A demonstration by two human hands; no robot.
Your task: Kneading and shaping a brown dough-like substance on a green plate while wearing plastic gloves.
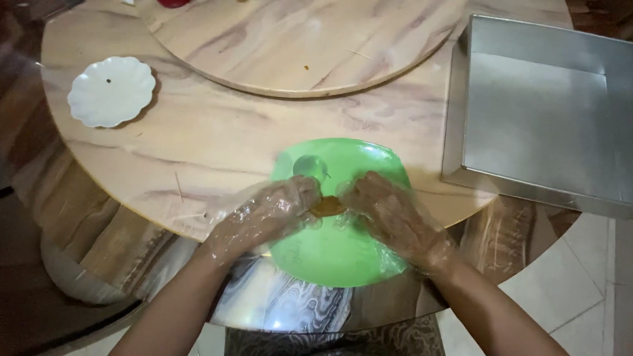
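Head view: your left hand [270, 213] and right hand [392, 212] (both gloved) pinched a brown lump [327, 207] over the green plate [342, 252]. That plate overhung the desk [212, 139] edge; pressing down could have tipped it.

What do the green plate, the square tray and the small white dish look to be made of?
Green plate: probably plastic, uniform bright colour with a soft sheen. Square tray: metal, likely aluminium or steel, dull grey brushed faces and sharp folded corners. White dish: scalloped rim, glossy; ceramic or melamine, cannot tell which.

Brown morsel [327, 206] half hidden between fingers [309, 192]
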